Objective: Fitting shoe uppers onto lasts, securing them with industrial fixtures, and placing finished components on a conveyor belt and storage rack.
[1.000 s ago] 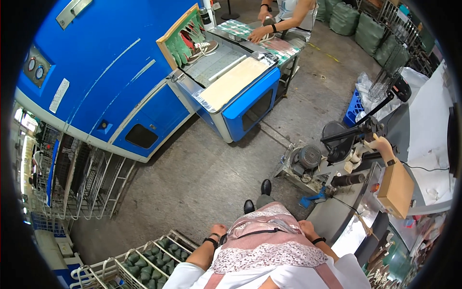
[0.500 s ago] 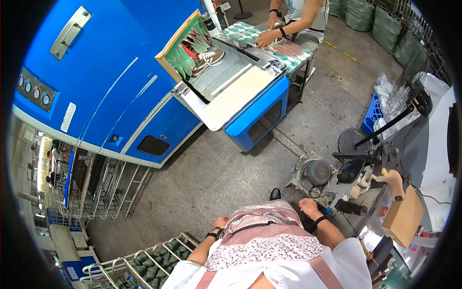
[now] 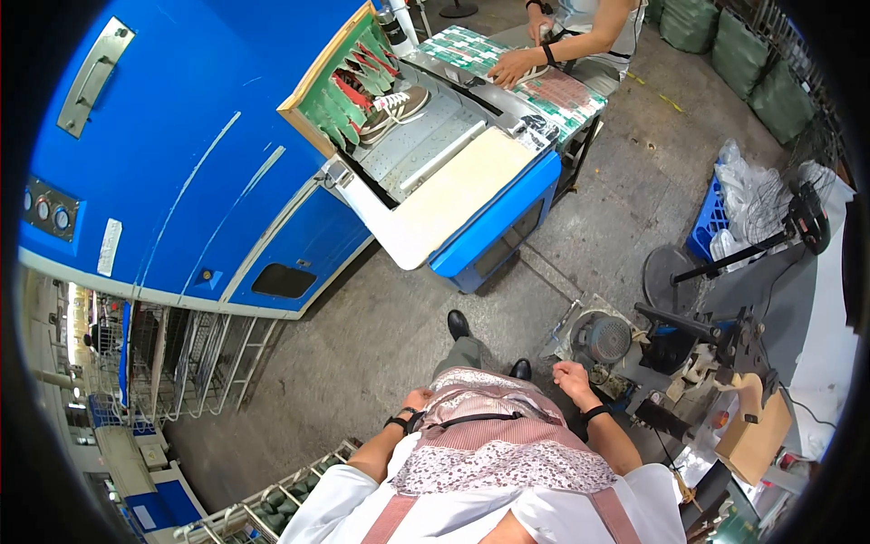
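My left hand point(image 3: 418, 399) hangs at the left edge of my patterned apron point(image 3: 507, 464), its fingers mostly turned out of sight. Out to the right of the apron is my right hand point(image 3: 571, 377), loosely curled with nothing visible in it. It is nearest to a grey motor point(image 3: 605, 337) on a low machine, apart from it. Both wrists carry dark bands. Ahead, a brown shoe with white laces point(image 3: 395, 114) rests on the metal bed of a blue machine point(image 3: 195, 195), beside a curtain of green and red strips point(image 3: 353, 86).
Across a patterned worktable point(image 3: 566, 100), another person's hand point(image 3: 517, 67) touches a shoe. A blue crate point(image 3: 709, 218) with plastic bags and a standing fan point(image 3: 802, 218) are at right. A wire rack point(image 3: 195, 372) stands left; a cart of dark green pieces point(image 3: 272, 510) sits lower left.
My left foot has come forward into view. The blue machine's tray end and the motor sit slightly farther right in the picture, and less of the cart shows. My right hand has risen slightly.
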The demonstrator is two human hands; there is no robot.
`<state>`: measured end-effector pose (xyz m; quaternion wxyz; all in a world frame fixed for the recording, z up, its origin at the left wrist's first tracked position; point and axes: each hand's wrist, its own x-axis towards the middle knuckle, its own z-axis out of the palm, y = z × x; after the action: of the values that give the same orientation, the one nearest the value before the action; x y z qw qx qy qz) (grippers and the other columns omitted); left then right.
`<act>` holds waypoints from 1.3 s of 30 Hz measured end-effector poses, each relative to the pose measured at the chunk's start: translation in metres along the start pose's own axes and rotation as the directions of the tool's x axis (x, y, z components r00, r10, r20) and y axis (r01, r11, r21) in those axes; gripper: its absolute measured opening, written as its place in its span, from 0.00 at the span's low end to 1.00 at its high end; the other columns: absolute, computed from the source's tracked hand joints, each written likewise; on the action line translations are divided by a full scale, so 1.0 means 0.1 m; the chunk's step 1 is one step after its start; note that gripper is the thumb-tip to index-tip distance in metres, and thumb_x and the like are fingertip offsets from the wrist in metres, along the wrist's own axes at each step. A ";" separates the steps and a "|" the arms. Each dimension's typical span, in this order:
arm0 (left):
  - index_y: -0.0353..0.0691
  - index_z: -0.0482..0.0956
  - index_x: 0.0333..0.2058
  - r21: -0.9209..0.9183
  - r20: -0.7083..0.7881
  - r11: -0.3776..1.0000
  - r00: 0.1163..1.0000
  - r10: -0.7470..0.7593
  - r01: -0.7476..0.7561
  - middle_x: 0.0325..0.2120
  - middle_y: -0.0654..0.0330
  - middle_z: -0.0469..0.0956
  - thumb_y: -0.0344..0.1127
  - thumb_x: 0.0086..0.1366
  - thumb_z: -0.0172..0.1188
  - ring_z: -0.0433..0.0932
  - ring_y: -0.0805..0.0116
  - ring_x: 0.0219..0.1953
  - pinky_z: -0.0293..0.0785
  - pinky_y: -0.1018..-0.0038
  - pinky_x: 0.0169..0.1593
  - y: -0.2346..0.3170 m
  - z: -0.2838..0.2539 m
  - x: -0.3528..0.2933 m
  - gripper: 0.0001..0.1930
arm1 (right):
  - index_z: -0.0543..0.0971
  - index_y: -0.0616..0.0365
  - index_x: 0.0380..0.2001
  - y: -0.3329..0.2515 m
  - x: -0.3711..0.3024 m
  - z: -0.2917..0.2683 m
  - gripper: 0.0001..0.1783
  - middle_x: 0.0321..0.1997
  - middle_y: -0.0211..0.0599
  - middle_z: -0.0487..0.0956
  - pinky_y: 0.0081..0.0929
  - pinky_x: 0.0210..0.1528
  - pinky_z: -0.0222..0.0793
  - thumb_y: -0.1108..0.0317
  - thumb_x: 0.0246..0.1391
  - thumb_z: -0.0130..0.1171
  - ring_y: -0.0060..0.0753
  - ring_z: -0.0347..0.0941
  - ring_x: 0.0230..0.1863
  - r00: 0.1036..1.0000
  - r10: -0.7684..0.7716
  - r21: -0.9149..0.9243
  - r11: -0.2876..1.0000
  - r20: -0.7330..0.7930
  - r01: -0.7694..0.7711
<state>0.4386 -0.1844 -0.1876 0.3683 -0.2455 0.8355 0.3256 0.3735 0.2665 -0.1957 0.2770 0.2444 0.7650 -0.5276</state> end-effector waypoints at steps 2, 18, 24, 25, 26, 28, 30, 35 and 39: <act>0.41 0.85 0.48 0.039 0.020 0.999 1.000 0.015 -0.015 0.45 0.54 0.86 0.58 0.59 0.65 0.84 0.54 0.49 0.77 0.63 0.54 0.13 -0.23 0.24 0.28 | 0.82 0.66 0.44 -0.30 0.20 0.13 0.12 0.34 0.34 0.84 0.22 0.35 0.73 0.75 0.57 0.61 0.24 0.79 0.32 0.996 -0.084 0.018 0.996 0.000 0.084; 0.38 0.83 0.42 0.005 -0.426 0.722 0.652 0.627 -0.692 0.31 0.51 0.85 0.41 0.66 0.60 0.85 0.56 0.34 0.79 0.64 0.39 2.59 -3.33 1.23 0.14 | 0.81 0.63 0.48 -3.50 0.98 1.15 0.15 0.41 0.44 0.86 0.29 0.47 0.77 0.69 0.60 0.61 0.31 0.83 0.42 0.855 -0.508 -0.149 0.842 0.107 0.518; 0.37 0.78 0.48 0.342 -0.309 0.485 0.391 0.867 -0.805 0.46 0.47 0.80 0.36 0.63 0.63 0.78 0.45 0.51 0.75 0.58 0.55 3.98 -4.49 1.34 0.17 | 0.82 0.60 0.47 -4.16 1.46 1.34 0.15 0.41 0.44 0.86 0.33 0.45 0.78 0.66 0.58 0.62 0.39 0.84 0.40 0.804 -0.568 -0.108 0.801 0.174 0.589; 0.37 0.78 0.50 0.401 -0.271 0.420 0.332 0.903 -0.814 0.49 0.47 0.79 0.36 0.63 0.62 0.77 0.46 0.53 0.74 0.60 0.56 4.16 -4.63 1.49 0.17 | 0.82 0.60 0.47 -4.31 1.56 1.36 0.15 0.41 0.44 0.86 0.33 0.45 0.78 0.67 0.58 0.62 0.39 0.84 0.40 0.814 -0.543 -0.081 0.820 0.206 0.567; 0.37 0.77 0.51 0.402 -0.250 0.416 0.339 0.907 -0.816 0.50 0.47 0.78 0.35 0.64 0.61 0.76 0.46 0.54 0.72 0.59 0.58 4.36 -4.76 1.61 0.18 | 0.82 0.59 0.47 -4.44 1.67 1.36 0.15 0.41 0.43 0.86 0.33 0.44 0.78 0.67 0.58 0.62 0.39 0.84 0.40 0.797 -0.565 -0.079 0.803 0.211 0.590; 0.37 0.77 0.52 0.433 -0.205 0.436 0.384 0.900 -0.789 0.52 0.46 0.77 0.35 0.64 0.60 0.75 0.45 0.56 0.70 0.59 0.61 4.74 -5.03 1.86 0.18 | 0.82 0.59 0.47 -4.79 1.91 1.35 0.15 0.41 0.43 0.86 0.33 0.44 0.79 0.66 0.58 0.62 0.39 0.84 0.39 0.766 -0.600 -0.058 0.777 0.232 0.627; 0.35 0.75 0.55 0.413 -0.280 0.439 0.347 0.895 -0.798 0.54 0.44 0.76 0.38 0.66 0.60 0.74 0.45 0.58 0.69 0.59 0.63 4.88 -5.29 2.39 0.21 | 0.82 0.59 0.47 -5.21 2.17 1.32 0.15 0.41 0.43 0.86 0.33 0.44 0.79 0.66 0.59 0.62 0.39 0.84 0.38 0.733 -0.634 -0.046 0.748 0.246 0.662; 0.28 0.72 0.57 0.391 -0.553 0.737 0.499 0.667 -0.552 0.56 0.38 0.74 0.42 0.64 0.59 0.72 0.42 0.60 0.67 0.58 0.65 4.60 -5.91 3.57 0.28 | 0.81 0.61 0.50 -6.47 2.55 1.15 0.14 0.44 0.37 0.86 0.30 0.46 0.78 0.67 0.63 0.60 0.30 0.82 0.45 0.701 -0.645 0.034 0.743 0.305 0.669; 0.29 0.66 0.61 0.502 -0.612 0.828 0.572 0.545 -0.252 0.60 0.38 0.72 0.39 0.64 0.57 0.69 0.40 0.64 0.63 0.57 0.68 4.29 -6.20 4.17 0.29 | 0.82 0.58 0.48 -7.36 2.84 1.33 0.17 0.40 0.43 0.85 0.38 0.46 0.78 0.64 0.58 0.60 0.45 0.83 0.42 0.645 -0.707 0.014 0.677 0.289 0.736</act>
<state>-0.3763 -0.4182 -0.0349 -0.0457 -0.0844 0.9886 0.1159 -0.3016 -0.0738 0.0670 0.1577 -0.1698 0.7798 -0.5816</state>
